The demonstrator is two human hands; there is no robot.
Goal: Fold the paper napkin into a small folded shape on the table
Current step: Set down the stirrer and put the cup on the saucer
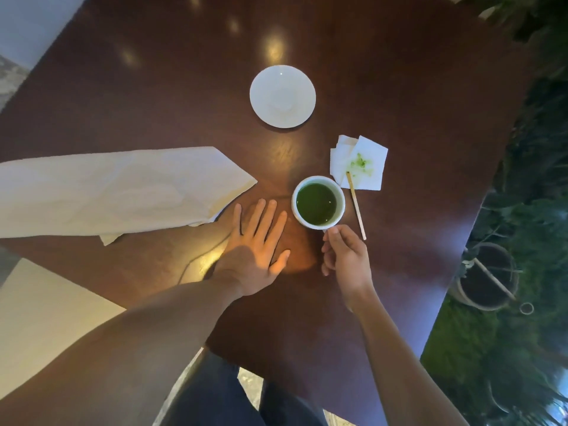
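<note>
Left hand flat, fingers spread on the table; right hand pinches the cup handle. Paper napkin at the left edge looks light, floppy; I'd grab its pointed corner.

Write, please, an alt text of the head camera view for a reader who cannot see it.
A person's left hand lies flat on a dark wooden table while the right hand holds the handle of a white cup of green drink. A large paper napkin lies left; a stained small napkin, wooden stirrer and empty saucer lie beyond.
</note>
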